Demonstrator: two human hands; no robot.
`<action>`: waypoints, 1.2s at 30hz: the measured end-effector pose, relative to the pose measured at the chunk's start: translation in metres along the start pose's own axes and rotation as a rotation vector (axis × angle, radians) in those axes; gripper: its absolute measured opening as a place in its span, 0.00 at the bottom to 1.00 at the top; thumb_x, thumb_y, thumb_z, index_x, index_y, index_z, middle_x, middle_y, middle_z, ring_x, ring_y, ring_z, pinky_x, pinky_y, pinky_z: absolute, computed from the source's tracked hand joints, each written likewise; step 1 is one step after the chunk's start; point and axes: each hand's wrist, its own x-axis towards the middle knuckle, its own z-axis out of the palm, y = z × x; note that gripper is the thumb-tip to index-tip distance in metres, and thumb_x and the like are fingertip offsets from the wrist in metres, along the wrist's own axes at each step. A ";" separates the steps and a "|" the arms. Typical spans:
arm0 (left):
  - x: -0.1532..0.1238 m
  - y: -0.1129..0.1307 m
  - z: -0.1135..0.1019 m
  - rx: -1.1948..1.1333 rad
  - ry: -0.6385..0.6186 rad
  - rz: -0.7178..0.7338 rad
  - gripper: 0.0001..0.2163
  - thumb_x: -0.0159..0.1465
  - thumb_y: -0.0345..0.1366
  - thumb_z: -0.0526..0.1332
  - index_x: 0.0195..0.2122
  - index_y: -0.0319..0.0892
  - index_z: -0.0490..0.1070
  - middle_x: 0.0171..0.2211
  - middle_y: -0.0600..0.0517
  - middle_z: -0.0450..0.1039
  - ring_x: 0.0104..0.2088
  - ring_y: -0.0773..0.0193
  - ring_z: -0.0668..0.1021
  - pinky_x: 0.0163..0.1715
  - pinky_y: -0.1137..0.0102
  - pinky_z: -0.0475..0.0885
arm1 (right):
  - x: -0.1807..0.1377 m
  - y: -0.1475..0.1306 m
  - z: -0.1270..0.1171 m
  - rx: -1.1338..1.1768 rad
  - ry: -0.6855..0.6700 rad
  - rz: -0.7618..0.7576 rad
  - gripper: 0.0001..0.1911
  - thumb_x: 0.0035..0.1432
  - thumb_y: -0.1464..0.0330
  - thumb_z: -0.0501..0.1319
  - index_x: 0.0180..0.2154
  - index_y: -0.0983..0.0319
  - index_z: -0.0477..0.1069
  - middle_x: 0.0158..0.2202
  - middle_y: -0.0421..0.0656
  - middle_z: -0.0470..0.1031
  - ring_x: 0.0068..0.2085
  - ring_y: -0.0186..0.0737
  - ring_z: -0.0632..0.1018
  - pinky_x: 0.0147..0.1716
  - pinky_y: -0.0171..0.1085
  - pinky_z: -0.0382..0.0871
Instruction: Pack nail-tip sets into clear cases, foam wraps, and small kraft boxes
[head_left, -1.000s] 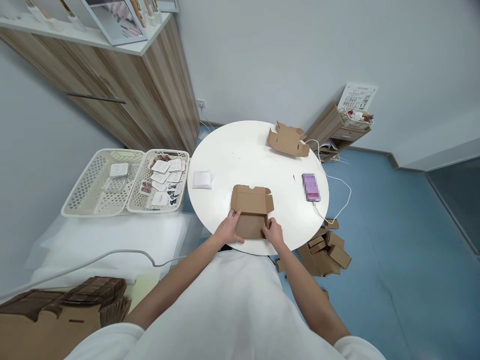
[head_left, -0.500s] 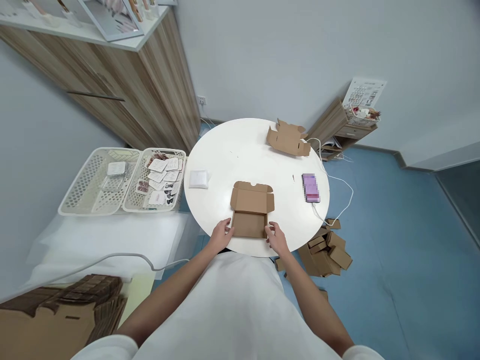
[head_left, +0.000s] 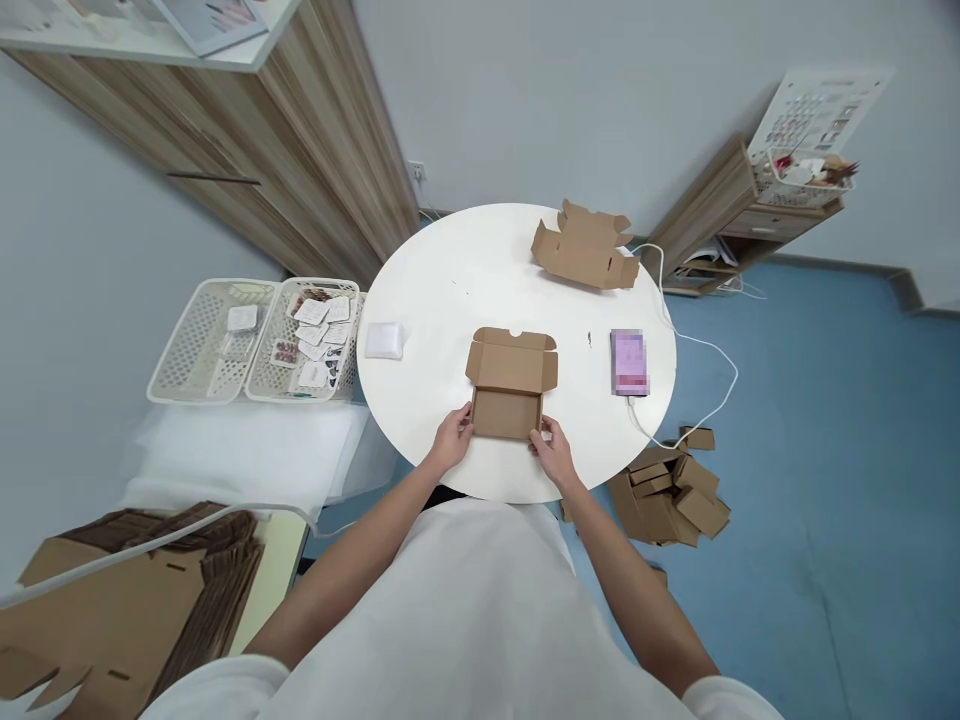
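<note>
On the white round table [head_left: 427, 420] in front of me lies a brown cardboard box [head_left: 507, 414], its lid tipped back away from me with the side flaps spread. The inside of the box looks bare. My left hand [head_left: 453, 437] grips its left wall, fingers on the outside. At the front right corner, my right hand [head_left: 553, 450] holds the right wall between thumb and fingers. A partly folded cardboard box [head_left: 587, 246] rests at the table's far right edge. Left of the open box is a small clear-and-white packet [head_left: 384, 340].
A phone [head_left: 629, 362] with a white cable lies on the right. Two white baskets [head_left: 211, 335] stand at the left, the nearer one holding cards and small packs. Flat cardboard blanks [head_left: 112, 610] are stacked at lower left. Small boxes [head_left: 675, 495] are heaped on the floor.
The head view has shifted a little. The box has moved slightly away from me along the table, with both hands at its sides. My left fingers are now closer on its wall.
</note>
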 end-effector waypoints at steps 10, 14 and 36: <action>-0.011 0.011 0.008 0.022 0.008 -0.063 0.20 0.63 0.40 0.46 0.56 0.43 0.58 0.51 0.46 0.65 0.53 0.59 0.65 0.54 0.60 0.58 | 0.004 0.008 -0.009 -0.084 -0.109 -0.043 0.33 0.49 0.58 0.58 0.55 0.61 0.53 0.51 0.50 0.58 0.35 0.37 0.71 0.37 0.42 0.71; -0.014 0.013 0.011 -0.007 0.045 -0.145 0.21 0.63 0.42 0.46 0.57 0.41 0.57 0.54 0.44 0.61 0.56 0.58 0.63 0.55 0.61 0.57 | 0.001 0.010 -0.009 -0.087 -0.083 -0.060 0.34 0.48 0.57 0.58 0.55 0.60 0.51 0.48 0.48 0.59 0.33 0.36 0.69 0.35 0.41 0.70; 0.114 -0.049 -0.173 -0.004 0.377 -0.173 0.25 0.57 0.35 0.57 0.56 0.38 0.55 0.57 0.41 0.55 0.59 0.50 0.54 0.58 0.55 0.48 | 0.098 -0.130 0.226 -0.091 -0.189 -0.019 0.24 0.54 0.62 0.53 0.53 0.60 0.59 0.56 0.46 0.61 0.49 0.40 0.69 0.49 0.42 0.63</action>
